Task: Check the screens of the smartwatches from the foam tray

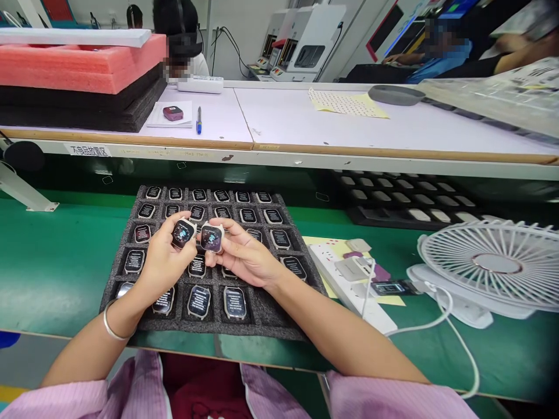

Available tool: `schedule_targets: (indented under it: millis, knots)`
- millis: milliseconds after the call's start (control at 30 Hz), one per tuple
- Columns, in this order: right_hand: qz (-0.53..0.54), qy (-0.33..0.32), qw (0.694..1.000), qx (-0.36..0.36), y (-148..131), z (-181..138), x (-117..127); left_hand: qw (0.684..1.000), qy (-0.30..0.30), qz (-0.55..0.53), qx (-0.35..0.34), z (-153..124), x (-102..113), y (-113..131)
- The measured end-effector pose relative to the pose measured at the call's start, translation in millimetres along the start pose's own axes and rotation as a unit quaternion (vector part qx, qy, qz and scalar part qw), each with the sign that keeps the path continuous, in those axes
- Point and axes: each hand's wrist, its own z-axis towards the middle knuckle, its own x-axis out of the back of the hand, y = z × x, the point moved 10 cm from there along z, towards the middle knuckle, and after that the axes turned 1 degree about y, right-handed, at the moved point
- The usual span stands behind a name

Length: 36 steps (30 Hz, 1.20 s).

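Note:
My left hand (163,259) is closed around a smartwatch body (183,232) with a lit dark screen, held face up. In my right hand (244,256) sits a second watch body (212,238), pinched by the fingertips, its screen showing a bluish picture. Both hands hover close together over a dark grey foam tray (266,317) on the green mat. Several more watch bodies (234,302) lie in the tray's pockets, screens on. A silver bangle (110,327) circles my left wrist.
A white power strip (349,291) with plugs and cables lies right of the tray, and a white desk fan (491,265) further right. Another tray of parts (402,201) sits under the raised shelf (279,152). Pink and black foam (78,75), a pen (199,119), and other people are behind.

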Motion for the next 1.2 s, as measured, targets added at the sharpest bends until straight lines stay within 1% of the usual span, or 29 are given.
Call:
schedule_targets:
  millis: [100,333,567,700,833,1000,1200]
  knots:
    - [-0.001,0.000,1.000,0.000,-0.1,-0.2,-0.3,1.000,-0.001,-0.001,-0.010,0.1,0.3,1.6]
    - [-0.009,0.023,1.000,-0.007,0.6,0.8,2.5,1.000,0.002,-0.018,0.015,0.2,0.6,-1.1]
    - [-0.020,0.029,0.999,-0.016,2.8,-0.1,4.5,0.999,-0.002,-0.031,0.010,0.4,-1.0,-1.2]
    - [-0.016,0.020,1.000,-0.011,2.1,0.3,3.0,0.999,0.010,-0.032,0.004,0.9,0.7,-1.1]
    - [-0.018,0.011,1.000,-0.008,1.7,0.0,2.3,1.000,0.003,-0.022,0.007,1.3,-0.6,-2.4]
    - [-0.027,0.016,0.999,-0.010,2.4,-0.7,3.4,0.999,-0.004,-0.036,0.005,1.3,-2.3,-3.7]
    - [-0.017,0.011,1.000,-0.010,2.8,-0.3,1.7,1.000,0.003,-0.027,0.001,0.4,-0.8,-3.4]
